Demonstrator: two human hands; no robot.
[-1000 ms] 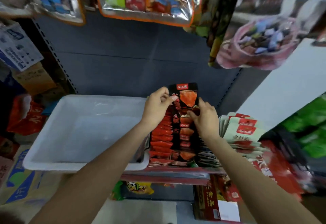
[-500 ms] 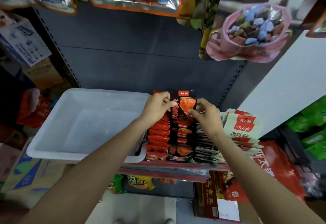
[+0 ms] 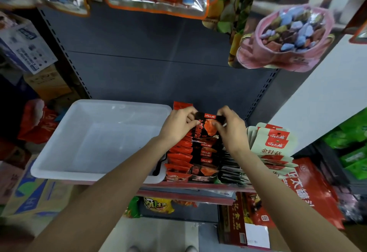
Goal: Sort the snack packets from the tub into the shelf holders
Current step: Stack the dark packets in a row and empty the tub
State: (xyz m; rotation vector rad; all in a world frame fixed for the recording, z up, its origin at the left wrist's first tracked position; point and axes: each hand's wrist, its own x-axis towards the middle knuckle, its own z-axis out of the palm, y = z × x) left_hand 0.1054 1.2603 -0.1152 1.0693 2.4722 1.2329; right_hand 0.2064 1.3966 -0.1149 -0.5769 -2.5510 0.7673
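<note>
The white tub (image 3: 59,164) sits on the shelf with its translucent plastic floor showing bare, so the sorting looks nearly finished; only the far corner under the left forearm is hidden, and I cannot rule out a packet there. What seems left is seating the last black packet (image 3: 208,124), which stands at the back of the black row (image 3: 204,152). The left hand (image 3: 178,126) pinches its upper left edge and the right hand (image 3: 230,128) pinches the upper right, both with curled fingers. Beside it, 3 other rows stand upright: glossy red packets (image 3: 178,158) on the left, dark packets (image 3: 230,168) on the right, then matte cream pouches (image 3: 276,146). All are flat, crinkly foil sachets, thin and slippery, likely to fan forward unless packed tight.
</note>
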